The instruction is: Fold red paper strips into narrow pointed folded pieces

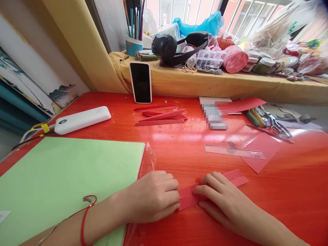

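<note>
A red paper strip (188,199) with a lengthwise crease lies on the red table in front of me. My left hand (157,196) is closed at the strip's left end, its fingertips curled out of sight against the paper. Across the middle of the strip, my right hand (217,196) grips it with bent fingers and the thumb at its lower edge. The strip's right end sticks out beyond that hand, showing the fold. Farther back lie several narrow folded red paper strips (161,119) in a loose pile.
Green paper sheets (71,171) lie at left, below a white power bank (83,120). A phone (141,83) leans against the sill. To the right are a clear ruler (234,151), a red paper square (263,150), scissors (278,128) and pliers (256,118). Craft supplies crowd the sill.
</note>
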`<state>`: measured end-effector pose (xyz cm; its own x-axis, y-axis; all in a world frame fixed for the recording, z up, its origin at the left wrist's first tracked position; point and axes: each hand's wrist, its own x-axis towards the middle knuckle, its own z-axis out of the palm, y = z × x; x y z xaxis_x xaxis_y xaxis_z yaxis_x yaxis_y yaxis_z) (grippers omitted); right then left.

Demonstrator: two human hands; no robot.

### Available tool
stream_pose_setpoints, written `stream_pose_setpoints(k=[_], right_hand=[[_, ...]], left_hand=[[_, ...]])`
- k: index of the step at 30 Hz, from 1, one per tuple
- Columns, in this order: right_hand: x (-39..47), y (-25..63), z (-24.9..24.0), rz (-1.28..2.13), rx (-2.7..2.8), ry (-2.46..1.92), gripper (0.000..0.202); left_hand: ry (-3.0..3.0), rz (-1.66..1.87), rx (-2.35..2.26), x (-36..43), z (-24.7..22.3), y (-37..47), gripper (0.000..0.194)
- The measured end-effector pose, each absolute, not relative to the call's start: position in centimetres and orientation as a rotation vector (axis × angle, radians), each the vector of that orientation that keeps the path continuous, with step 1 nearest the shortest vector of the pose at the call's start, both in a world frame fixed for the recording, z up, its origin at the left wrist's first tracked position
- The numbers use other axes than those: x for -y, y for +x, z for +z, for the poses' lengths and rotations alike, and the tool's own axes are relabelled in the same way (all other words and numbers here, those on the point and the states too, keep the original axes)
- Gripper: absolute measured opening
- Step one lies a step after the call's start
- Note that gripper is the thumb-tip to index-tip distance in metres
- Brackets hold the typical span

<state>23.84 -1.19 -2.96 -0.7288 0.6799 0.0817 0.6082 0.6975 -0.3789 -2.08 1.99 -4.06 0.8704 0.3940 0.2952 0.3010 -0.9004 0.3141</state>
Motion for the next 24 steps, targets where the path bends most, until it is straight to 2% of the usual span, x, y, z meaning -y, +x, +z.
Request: stream_pose_setpoints(k=[3, 6, 11, 24], right_hand=[[1.2, 23.8, -2.9, 0.485, 2.693, -1.046, 0.013], [1.2, 23.8, -2.9, 0.468, 2.692, -1.040, 0.014], [1.2, 23.8, -2.8, 0.442, 2.689, -1.036, 0.015], [1.3, 24.1, -3.1, 0.397, 2.684, -1.021, 0.015]], left_hand=[[2.704, 0.506, -0.578, -1.8, -3.9, -2.0, 0.011], [2.603, 0.503, -0.718, -1.4, -3.7, -1.8, 0.016], [2.453, 0.535, -0.832, -0.8, -3.6, -1.5, 0.013], [2.431, 0.761, -0.615, -0.3, -3.4, -1.1, 0.015]])
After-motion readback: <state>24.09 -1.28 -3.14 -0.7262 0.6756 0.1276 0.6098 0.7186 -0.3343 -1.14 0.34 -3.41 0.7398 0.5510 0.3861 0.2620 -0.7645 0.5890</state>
